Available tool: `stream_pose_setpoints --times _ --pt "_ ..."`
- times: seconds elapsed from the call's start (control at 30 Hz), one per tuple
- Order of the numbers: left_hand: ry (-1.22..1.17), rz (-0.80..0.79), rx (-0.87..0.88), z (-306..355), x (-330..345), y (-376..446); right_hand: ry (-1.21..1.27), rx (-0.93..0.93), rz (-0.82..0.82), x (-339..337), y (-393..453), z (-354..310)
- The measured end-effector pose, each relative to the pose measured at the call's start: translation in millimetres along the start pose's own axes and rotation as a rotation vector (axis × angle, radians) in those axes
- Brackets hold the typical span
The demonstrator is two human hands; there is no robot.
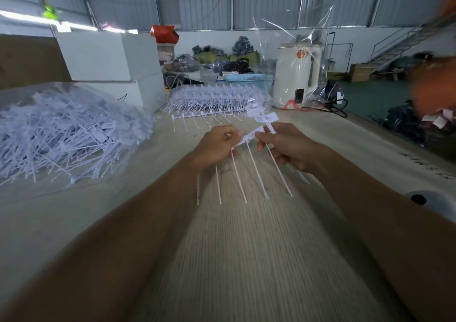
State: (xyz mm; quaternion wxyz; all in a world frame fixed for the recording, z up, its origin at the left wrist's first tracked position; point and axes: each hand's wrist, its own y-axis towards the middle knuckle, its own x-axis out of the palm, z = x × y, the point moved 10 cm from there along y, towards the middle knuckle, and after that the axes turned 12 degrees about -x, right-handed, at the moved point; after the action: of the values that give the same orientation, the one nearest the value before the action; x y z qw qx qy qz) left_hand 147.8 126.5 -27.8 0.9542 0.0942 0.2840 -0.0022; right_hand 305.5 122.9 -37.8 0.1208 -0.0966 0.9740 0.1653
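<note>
1. A loose pile (61, 134) of white plastic ties lies on a clear sheet at the far left of the table (246, 260).
2. Behind the pile stand white boxes (108, 58), stacked, with a red bag (164, 34) showing past their right edge.
3. A stack (212, 98) of uncut tie strips sits mid-table, beyond the hands. One single strip (195, 120) lies flat just in front of it.
4. The left hand (217, 146) is curled, and its thumb and fingertips pinch the left end of the tie strip (249, 138).
5. The tie strip is held in the air between both hands, over the middle of the table. Its head bar slopes up to the right and its thin tails fan down towards the person. Whether the tail tips touch the wood cannot be told.
6. The right hand (288, 146) is curled too, pinching the strip's right end. A few flat tags stick up above its fingers.
7. A blue basket (249, 81) stands behind the stack.
8. A white kettle (296, 75) in a clear bag stands to the right of the basket, with a black cable (333, 107) beside its base.
9. At the far right edge is another person's blurred arm (431, 87), with small white tags below it.
</note>
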Motion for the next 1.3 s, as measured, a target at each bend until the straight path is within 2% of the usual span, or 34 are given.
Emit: stream_pose_setpoints --times 0.13,0.3,0.5,0.63,0.77,1.0,1.1,1.17,1.3 --pt "0.034 -0.025 -0.006 5.9 2.4 -3.5 -0.002 0.018 -0.024 4.3 0.9 3.4" --pt "0.019 -0.075 -0.106 7.9 8.2 -9.3 -0.064 -0.094 -0.056 7.3 0.8 -10.2" --pt "0.036 -0.056 -0.213 2.3 3.9 -7.8 -0.269 -0.334 -0.096 18.5 -3.2 -34.1" --pt "0.044 -0.136 -0.186 2.2 11.8 -12.9 -0.601 -0.500 -0.093 25.0 -3.9 -45.0" --pt "-0.003 -0.076 -0.207 -1.1 4.7 -6.5 -0.643 -0.562 -0.075 24.4 -7.7 -44.8" --pt "-0.140 -0.102 -0.223 -1.5 13.5 -2.7 -0.755 -0.503 0.032 10.8 -0.2 -36.0" --pt "-0.032 -0.127 -0.162 2.4 13.6 -5.9 -0.770 -0.357 0.213 -16.8 3.7 -27.1" --pt "0.008 -0.110 -0.140 3.5 11.6 -8.0 -0.678 -0.260 0.305 -40.2 4.4 -18.7" --pt "-0.004 -0.084 -0.128 4.0 11.3 -5.7 -0.510 -0.213 0.217 -37.1 3.5 -11.0"
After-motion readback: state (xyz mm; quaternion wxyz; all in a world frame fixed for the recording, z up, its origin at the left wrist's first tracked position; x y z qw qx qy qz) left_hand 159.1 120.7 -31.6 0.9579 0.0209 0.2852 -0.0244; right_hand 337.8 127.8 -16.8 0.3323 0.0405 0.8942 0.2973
